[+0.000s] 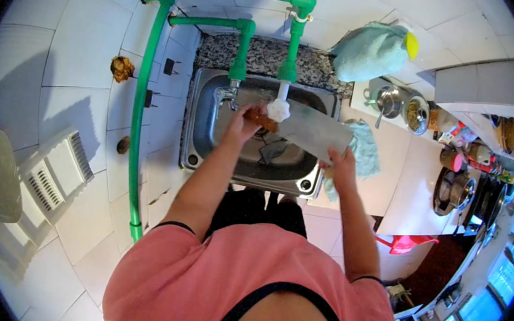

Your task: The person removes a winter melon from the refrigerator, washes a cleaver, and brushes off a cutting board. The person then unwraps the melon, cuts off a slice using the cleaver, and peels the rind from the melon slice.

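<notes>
Whitish see-through piece (315, 131): held slantwise above the right part of the basin, left end under the white tap knob, right end at the sink's edge; whether it is a flat panel or a container, I cannot tell.
Right hand (341, 167): gripping the near right corner, fingers bent around the edge; a hold at the end probably leaves most of the surface free.
Left hand (247, 124): fingers curled on a brown pad (262, 121) at the piece's left end; whether pad and piece touch is unclear. Opposite ends for the two hands would let one steady while the other presses.
Sink (224, 148): directly beneath both hands, likely so that drips land in the metal basin.
White tap knob (278, 110): just above the piece's left end, which puts the work within reach of its outlet; running water cannot be made out.
Metal tap (221, 98): left of it, at the far left of the basin, beside the left hand and unheld.
Pale cloth (364, 149): lying on the right, just beyond the right hand, presumably for easy reach.
Metal pot (389, 102): farther right on the counter (384, 185), well apart from the sink, perhaps away from splashes.
</notes>
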The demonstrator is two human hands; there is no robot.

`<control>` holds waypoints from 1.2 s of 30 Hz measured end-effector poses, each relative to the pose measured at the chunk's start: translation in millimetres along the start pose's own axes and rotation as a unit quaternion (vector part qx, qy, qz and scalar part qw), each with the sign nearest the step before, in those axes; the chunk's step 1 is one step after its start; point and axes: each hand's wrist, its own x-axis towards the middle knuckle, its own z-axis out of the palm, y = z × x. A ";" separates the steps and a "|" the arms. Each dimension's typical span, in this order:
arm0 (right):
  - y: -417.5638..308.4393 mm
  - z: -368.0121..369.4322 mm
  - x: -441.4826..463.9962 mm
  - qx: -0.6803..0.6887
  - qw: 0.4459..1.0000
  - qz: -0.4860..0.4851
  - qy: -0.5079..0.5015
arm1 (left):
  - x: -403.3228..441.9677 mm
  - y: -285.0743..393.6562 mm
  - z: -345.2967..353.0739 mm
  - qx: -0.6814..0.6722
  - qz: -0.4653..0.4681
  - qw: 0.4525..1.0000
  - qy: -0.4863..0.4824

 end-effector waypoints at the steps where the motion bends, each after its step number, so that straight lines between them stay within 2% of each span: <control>1: -0.1 10.3 -10.9 0.018 1.000 -0.018 0.009 | 5.1 -19.8 17.7 -0.007 -0.001 1.000 -0.006; 3: 7.9 29.9 -31.5 0.023 0.999 -0.042 0.006 | 5.1 -57.3 50.9 0.022 0.049 0.994 0.091; 4: 3.9 41.7 -47.4 -0.003 0.997 -0.076 0.009 | 12.3 -67.7 47.8 0.017 0.046 0.995 0.090; 5: 4.5 41.7 -56.5 -0.049 0.993 -0.111 0.000 | 22.8 -76.2 43.8 0.148 0.109 0.980 0.081; 6: 3.5 40.5 -63.4 -0.095 0.985 -0.147 -0.011 | 33.1 -76.3 38.1 0.135 0.112 0.982 0.066; 8: -6.0 43.6 -78.9 -0.098 0.987 -0.125 0.018 | 46.5 -74.3 33.6 0.110 0.118 0.986 0.034; 9: -8.4 41.5 -83.2 -0.071 0.991 -0.103 0.037 | 68.2 -65.5 15.5 0.059 0.019 0.993 -0.097; 12: -10.2 37.4 -86.7 -0.021 0.995 -0.075 0.058 | 55.7 -58.7 36.5 0.067 0.025 0.997 -0.041; 14: -8.5 35.6 -87.7 -0.007 0.994 -0.098 0.043 | 56.8 -56.9 33.5 -0.167 -0.109 0.971 -0.134; 15: -5.9 37.4 -85.3 -0.008 0.994 -0.098 0.042 | 55.4 -68.4 32.9 -0.168 -0.109 0.970 -0.134; 16: -3.4 40.5 -78.6 0.019 0.994 -0.087 0.056 | 41.1 -86.8 45.3 -0.073 -0.027 0.996 -0.052; 18: 4.0 39.9 -72.1 0.044 0.994 -0.074 0.067 | 21.9 -109.3 53.1 0.021 0.059 0.997 0.034; 20: 0.5 45.3 -69.2 0.031 0.998 -0.029 0.053 | 15.9 -110.9 56.7 0.173 0.065 0.970 0.158; 21: -0.2 46.9 -76.7 0.056 0.998 -0.034 0.026 | 16.7 -104.4 58.7 0.172 0.068 0.970 0.157; 25: 12.5 43.5 -86.0 0.069 0.997 -0.005 0.019 | 15.8 -78.1 58.9 0.155 0.009 0.977 0.145; 27: 13.4 38.1 -82.4 0.071 0.997 -0.005 0.006 | 16.2 -70.1 66.3 0.153 0.095 0.980 0.087; 28: 14.9 35.0 -82.7 0.075 0.997 -0.003 -0.001 | 30.6 -65.1 52.2 0.154 0.094 0.980 0.086; 29: 14.5 32.3 -84.6 0.077 0.997 -0.002 0.001 | 55.5 -61.3 25.8 0.074 0.022 0.997 -0.021; 30: 13.6 30.2 -86.6 0.121 0.992 0.023 0.010 | 69.3 -61.0 11.4 -0.007 -0.052 0.991 -0.127; 31: 13.2 28.7 -87.3 0.166 0.985 0.047 0.018 | 45.9 -66.0 30.0 0.025 0.071 0.997 -0.012; 32: 14.6 26.9 -85.0 0.171 0.984 0.046 0.020 | 46.3 -65.0 33.4 0.030 0.069 0.997 -0.014; 34: 26.5 17.5 -81.7 0.275 0.952 0.135 0.024 | 41.2 -65.8 33.3 -0.016 0.102 0.992 -0.071; 35: 34.4 10.1 -76.1 0.304 0.940 0.155 0.016 | 8.1 -61.5 53.7 -0.034 0.059 0.994 -0.083; 36: 41.5 2.7 -72.9 0.309 0.939 0.153 0.017 | 7.3 -62.2 57.9 -0.030 0.057 0.994 -0.084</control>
